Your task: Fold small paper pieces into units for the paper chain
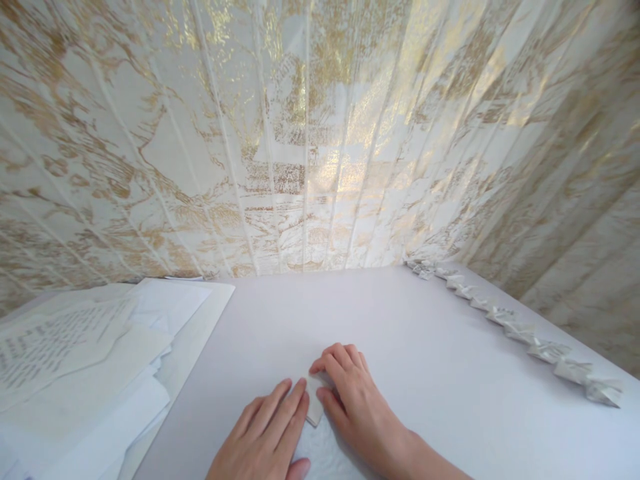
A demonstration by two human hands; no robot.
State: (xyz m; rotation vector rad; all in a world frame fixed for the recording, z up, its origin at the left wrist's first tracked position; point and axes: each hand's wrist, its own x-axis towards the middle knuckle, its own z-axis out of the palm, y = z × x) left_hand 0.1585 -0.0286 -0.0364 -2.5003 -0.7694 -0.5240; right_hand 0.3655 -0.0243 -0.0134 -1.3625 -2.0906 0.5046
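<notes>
Pressing a small folded paper piece [315, 403] flat on the white table [425, 347] at six o'clock, we pinch it with our right hand [357, 400] while our left hand [265, 437] lies spread, judging it light, thin, easily creased, best held by its edges.

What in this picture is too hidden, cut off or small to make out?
- Folded paper piece, head view: mostly covered by left hand and right hand.
- Paper stack: print too small to read; cut by the left edge.
- Folded paper row: shapes too small.
</notes>
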